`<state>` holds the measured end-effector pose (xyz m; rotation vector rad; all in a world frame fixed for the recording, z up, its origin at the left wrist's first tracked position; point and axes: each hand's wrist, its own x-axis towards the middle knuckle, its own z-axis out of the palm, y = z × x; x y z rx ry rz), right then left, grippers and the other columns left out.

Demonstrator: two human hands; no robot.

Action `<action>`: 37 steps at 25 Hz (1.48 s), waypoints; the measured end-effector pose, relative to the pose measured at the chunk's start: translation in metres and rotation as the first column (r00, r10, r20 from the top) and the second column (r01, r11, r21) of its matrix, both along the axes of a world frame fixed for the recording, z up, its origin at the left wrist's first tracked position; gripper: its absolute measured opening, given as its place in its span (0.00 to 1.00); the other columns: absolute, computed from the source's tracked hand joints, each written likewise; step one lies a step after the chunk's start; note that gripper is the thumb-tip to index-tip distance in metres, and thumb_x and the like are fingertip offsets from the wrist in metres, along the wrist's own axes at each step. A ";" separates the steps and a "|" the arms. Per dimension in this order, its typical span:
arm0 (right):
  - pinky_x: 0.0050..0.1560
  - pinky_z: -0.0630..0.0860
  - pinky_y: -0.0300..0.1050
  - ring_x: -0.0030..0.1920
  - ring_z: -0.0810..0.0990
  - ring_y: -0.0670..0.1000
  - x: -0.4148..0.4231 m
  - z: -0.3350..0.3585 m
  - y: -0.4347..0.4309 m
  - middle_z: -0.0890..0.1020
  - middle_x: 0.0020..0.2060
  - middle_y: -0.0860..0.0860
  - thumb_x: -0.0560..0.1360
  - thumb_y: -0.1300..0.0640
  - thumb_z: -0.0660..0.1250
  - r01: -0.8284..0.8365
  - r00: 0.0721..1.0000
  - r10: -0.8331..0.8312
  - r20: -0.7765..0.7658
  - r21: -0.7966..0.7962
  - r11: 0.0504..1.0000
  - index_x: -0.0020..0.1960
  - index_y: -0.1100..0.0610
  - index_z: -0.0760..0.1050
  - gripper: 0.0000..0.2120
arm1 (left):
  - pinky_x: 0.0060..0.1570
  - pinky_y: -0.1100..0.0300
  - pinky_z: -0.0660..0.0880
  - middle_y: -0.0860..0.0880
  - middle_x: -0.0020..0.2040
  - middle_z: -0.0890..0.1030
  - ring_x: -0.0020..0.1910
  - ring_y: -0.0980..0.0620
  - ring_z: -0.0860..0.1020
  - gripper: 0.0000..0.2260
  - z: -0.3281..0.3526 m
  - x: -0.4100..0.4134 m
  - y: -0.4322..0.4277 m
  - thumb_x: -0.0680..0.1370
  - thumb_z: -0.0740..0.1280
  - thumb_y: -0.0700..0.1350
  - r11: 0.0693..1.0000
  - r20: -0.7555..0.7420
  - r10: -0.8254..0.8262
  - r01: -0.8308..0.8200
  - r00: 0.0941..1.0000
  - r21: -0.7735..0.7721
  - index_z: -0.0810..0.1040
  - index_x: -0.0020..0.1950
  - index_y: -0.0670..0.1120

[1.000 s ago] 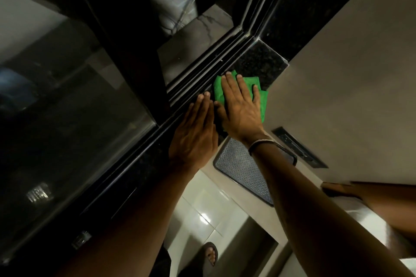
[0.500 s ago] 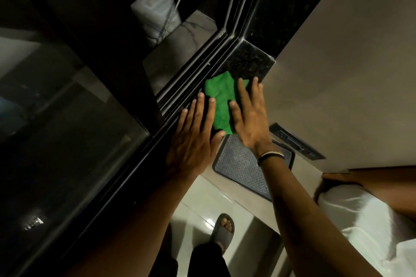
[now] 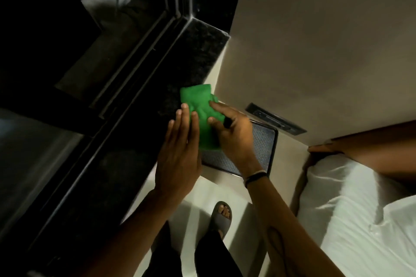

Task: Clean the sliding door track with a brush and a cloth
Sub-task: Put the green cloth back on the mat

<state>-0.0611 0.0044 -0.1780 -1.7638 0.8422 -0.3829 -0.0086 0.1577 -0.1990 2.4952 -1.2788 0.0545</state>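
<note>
We start at nine o'clock, where we see the dark glass door (image 3: 33,153). Just beside it the door track (image 3: 135,56) runs as thin shiny rails from seven o'clock up to twelve o'clock. Next to the rails lies the black stone sill (image 3: 198,51).

In the middle we see the left hand (image 3: 180,153). Its fingers are straight and close together, so the hand is flat and holds nothing. Its fingertips (image 3: 185,107) touch the nine o'clock edge of the green cloth (image 3: 198,101). The cloth is bunched up over the six o'clock end of the sill, beside the track and not in the rails. We cannot tell if it rests on the stone.

At three o'clock of the cloth is the right hand (image 3: 234,135). Its fingers curl down on the cloth and grip it. A small dark thing (image 3: 227,123) pokes out by these fingers; we cannot tell what it is. A thin band (image 3: 256,176) goes round the right wrist.

Under the right hand lies a grey mat (image 3: 265,148) on the pale floor (image 3: 202,195). At one o'clock of the mat a dark slot (image 3: 274,119) sits low in the tan wall (image 3: 315,40). At six o'clock we see a foot in a sandal (image 3: 219,222) on that floor. At four o'clock lies a white sheet (image 3: 360,220).
</note>
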 end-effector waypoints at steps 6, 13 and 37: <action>0.63 0.83 0.47 0.64 0.82 0.49 -0.074 -0.087 -0.044 0.81 0.66 0.53 0.77 0.71 0.70 0.228 0.971 -0.237 0.015 0.230 0.946 0.65 0.52 0.80 0.21 | 0.72 0.39 0.79 0.36 0.86 0.60 0.84 0.35 0.63 0.28 -0.079 -0.041 -0.062 0.85 0.63 0.42 0.978 -0.202 -0.179 0.196 0.963 0.068 0.62 0.84 0.36; 0.68 0.80 0.50 0.67 0.79 0.55 -0.064 -0.221 -0.048 0.79 0.68 0.58 0.78 0.69 0.69 0.144 0.957 -0.127 -0.260 0.047 0.989 0.72 0.58 0.77 0.23 | 0.61 0.47 0.82 0.44 0.89 0.44 0.82 0.39 0.68 0.32 -0.213 -0.028 -0.079 0.86 0.61 0.35 0.927 -0.425 -0.068 0.215 0.903 0.308 0.50 0.88 0.41; 0.84 0.50 0.61 0.85 0.45 0.61 -0.086 -0.162 0.020 0.47 0.84 0.61 0.87 0.43 0.46 -0.473 0.750 0.055 -0.659 -0.476 0.741 0.84 0.63 0.45 0.34 | 0.86 0.44 0.56 0.38 0.88 0.47 0.88 0.41 0.48 0.38 -0.133 -0.021 -0.028 0.86 0.44 0.65 0.953 -0.428 -0.035 0.159 0.903 0.258 0.48 0.87 0.38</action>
